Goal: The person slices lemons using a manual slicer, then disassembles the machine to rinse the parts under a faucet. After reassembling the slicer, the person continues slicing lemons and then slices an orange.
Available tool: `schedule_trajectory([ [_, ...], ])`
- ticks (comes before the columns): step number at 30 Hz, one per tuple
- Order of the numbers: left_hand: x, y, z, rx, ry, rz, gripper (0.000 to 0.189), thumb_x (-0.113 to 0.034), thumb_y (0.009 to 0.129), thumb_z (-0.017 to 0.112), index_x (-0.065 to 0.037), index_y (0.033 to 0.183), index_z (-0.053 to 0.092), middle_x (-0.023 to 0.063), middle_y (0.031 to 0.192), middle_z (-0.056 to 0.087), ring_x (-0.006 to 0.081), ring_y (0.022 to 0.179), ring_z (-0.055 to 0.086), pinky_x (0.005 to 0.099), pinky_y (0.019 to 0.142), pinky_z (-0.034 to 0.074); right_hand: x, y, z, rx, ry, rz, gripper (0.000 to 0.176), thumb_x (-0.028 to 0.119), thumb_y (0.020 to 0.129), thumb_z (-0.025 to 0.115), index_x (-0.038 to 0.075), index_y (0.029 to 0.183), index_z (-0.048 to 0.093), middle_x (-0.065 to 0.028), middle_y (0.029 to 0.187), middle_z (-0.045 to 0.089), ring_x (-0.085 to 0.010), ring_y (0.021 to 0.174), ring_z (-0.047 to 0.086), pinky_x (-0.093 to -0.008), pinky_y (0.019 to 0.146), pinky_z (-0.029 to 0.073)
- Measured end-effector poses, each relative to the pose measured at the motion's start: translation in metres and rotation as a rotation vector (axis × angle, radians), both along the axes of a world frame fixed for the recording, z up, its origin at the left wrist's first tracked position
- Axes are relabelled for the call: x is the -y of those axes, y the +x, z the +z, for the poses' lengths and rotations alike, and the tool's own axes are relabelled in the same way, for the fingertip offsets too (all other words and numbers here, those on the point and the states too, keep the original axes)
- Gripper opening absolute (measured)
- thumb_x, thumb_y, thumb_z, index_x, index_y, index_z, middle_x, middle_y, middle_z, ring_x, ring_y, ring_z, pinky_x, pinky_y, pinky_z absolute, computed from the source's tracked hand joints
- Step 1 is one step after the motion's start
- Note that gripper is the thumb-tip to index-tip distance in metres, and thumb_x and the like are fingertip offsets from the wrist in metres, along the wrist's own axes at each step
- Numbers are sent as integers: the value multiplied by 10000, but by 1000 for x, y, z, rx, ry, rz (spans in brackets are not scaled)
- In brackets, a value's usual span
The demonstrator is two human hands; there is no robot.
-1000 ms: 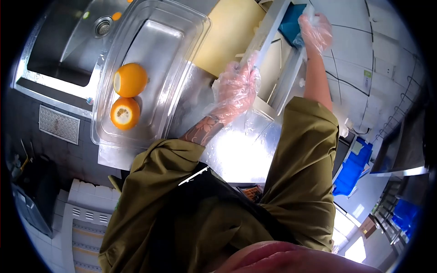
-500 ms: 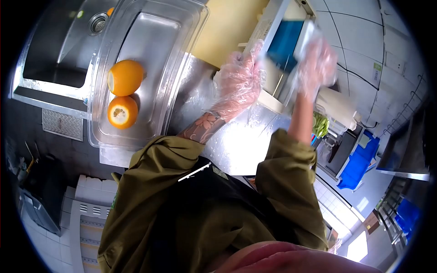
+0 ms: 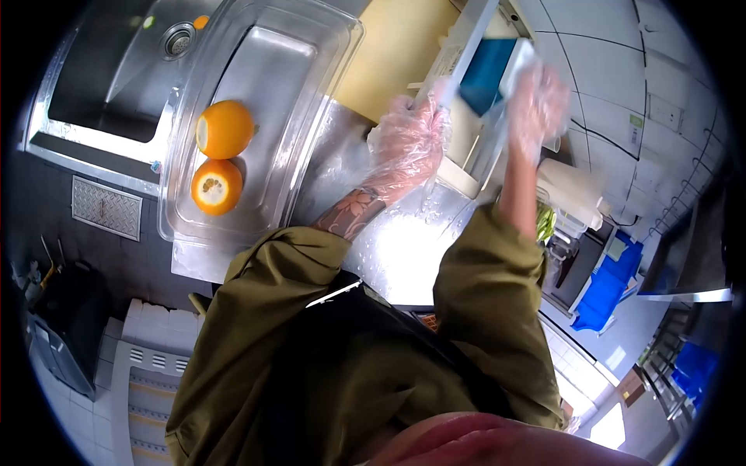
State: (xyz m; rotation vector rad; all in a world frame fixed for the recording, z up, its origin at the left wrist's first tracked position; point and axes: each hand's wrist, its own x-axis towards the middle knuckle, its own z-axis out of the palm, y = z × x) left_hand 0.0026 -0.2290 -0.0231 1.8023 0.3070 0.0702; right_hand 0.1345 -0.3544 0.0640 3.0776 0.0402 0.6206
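The left hand (image 3: 408,144), in a clear, crinkled plastic glove, has its fingers bent in a closed grip at their far end. Its tattooed left forearm (image 3: 351,213) slants far and to the right. The right hand (image 3: 538,105), similarly gloved and slightly blurred, curls into a fist farther right and a little farther away. The right forearm (image 3: 518,190) points almost straight away. Both olive sleeves (image 3: 489,272) leave the wrists uncovered.

Two oranges (image 3: 221,158) lie in the tub (image 3: 272,70), toward its near left corner, with the sink (image 3: 97,85) left and the board (image 3: 385,58) right.
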Motion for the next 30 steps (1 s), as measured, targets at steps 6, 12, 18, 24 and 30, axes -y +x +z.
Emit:
schedule_trajectory([
  [6, 5, 0, -4, 56, -43, 44, 445, -181, 971, 559, -228, 1412, 513, 152, 1016, 563, 285, 854, 611, 373, 798, 507, 0, -99, -3, 156, 184, 279, 300, 252, 789, 658, 123, 1056, 705, -180, 989, 649, -320, 914, 650, -401, 822, 528],
  [12, 4, -1, -7, 166, 99, 98, 468, -257, 927, 608, -224, 1385, 520, 131, 927, 563, 325, 746, 628, 448, 700, 522, 43, 43, -37, 333, -176, 223, 301, 335, 823, 637, 103, 1010, 680, -136, 999, 679, -316, 937, 646, -425, 816, 519],
  [18, 0, -1, -1, 37, -45, 20, 450, -155, 955, 578, -200, 1400, 530, 134, 1065, 568, 281, 923, 611, 352, 827, 502, 2, 158, 20, -140, -30, 1, 635, 498, 832, 603, 215, 1393, 515, -156, 1351, 560, -375, 1194, 563, -455, 1017, 448],
  [24, 0, -1, -5, 129, 166, 52, 503, -283, 927, 601, -225, 1414, 489, 121, 939, 576, 287, 743, 645, 393, 656, 557, 55, 166, 26, -324, -257, 569, 906, 526, 635, 789, 88, 1370, 491, -186, 1222, 608, -346, 1097, 609, -407, 958, 484],
  [30, -7, 1, 5, 23, 71, -43, 490, -224, 957, 572, -209, 1435, 471, 142, 1062, 585, 308, 920, 627, 393, 816, 519, 44, 108, 44, -602, -231, 585, 1153, 446, 402, 908, -35, 1345, 450, -198, 1218, 574, -354, 1118, 574, -387, 988, 458],
])
